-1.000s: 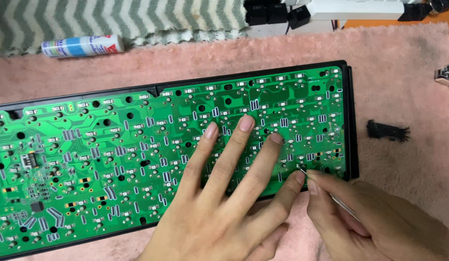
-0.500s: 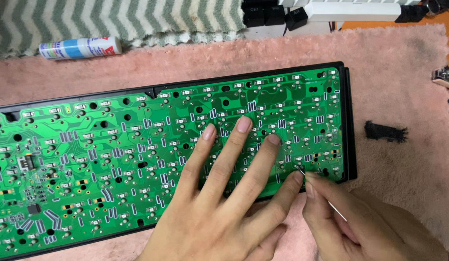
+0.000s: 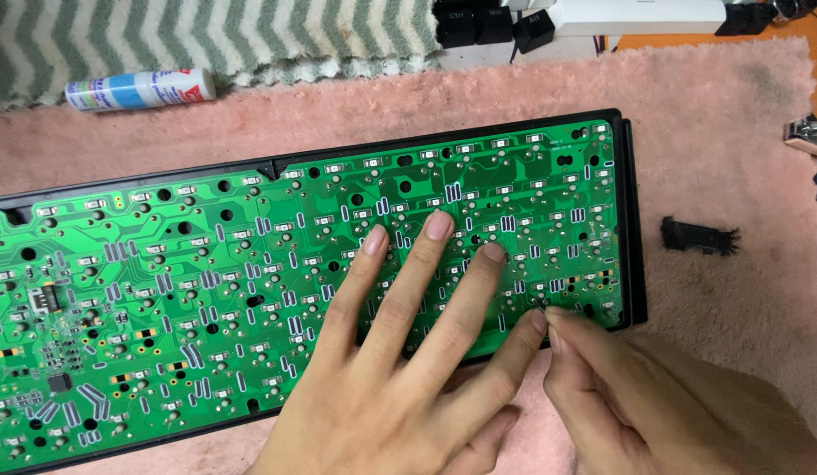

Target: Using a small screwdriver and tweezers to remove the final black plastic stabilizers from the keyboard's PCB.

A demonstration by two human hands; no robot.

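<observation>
A long green circuit board (image 3: pixel 206 281) lies solder side up in a black keyboard frame (image 3: pixel 635 220) on a pink fluffy mat. My left hand (image 3: pixel 399 378) rests flat on the board's right half, fingers spread, pressing it down. My right hand (image 3: pixel 655 405) is at the board's lower right corner, thumb and forefinger pinched on a thin metal tool (image 3: pixel 542 308) whose tip touches the board near the edge. Most of the tool is hidden in the hand.
A small black plastic part (image 3: pixel 699 236) lies on the mat right of the frame. A white and blue spray can (image 3: pixel 140 90) lies at the upper left beside a striped cloth (image 3: pixel 206 35). Loose black keycaps (image 3: pixel 492 25) sit at the top.
Both hands stay in nearly the same spot; the right hand's pinched fingertips have edged slightly closer to the board's lower right corner.
</observation>
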